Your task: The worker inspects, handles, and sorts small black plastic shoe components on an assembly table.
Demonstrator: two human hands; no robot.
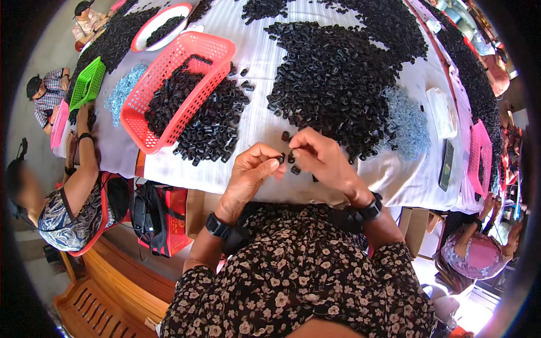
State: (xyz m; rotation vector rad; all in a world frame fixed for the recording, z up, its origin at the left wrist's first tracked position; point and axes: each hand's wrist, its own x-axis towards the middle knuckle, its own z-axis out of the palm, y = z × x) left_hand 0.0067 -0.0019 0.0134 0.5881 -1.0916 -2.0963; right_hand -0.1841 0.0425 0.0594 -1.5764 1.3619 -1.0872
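Note:
At the near table edge my left hand [252,172] pinches a small black plastic piece [280,159] between thumb and fingers. My right hand [326,163] is right beside it, its fingertips closed together. Whatever they grip is hidden or too small to name. A few loose black pieces [295,169] lie on the white cloth [253,118] by the right fingertips. Beyond my hands spreads a large heap of black pieces [332,79]. To its right is a pile of small clear-bluish pieces [407,124].
A tilted red perforated basket [194,110] spills black pieces [217,124] at the left. A phone [446,164] and a white packet [442,112] lie at the right. Pink [479,158] and green baskets [87,81] stand further out. Co-workers sit on both sides.

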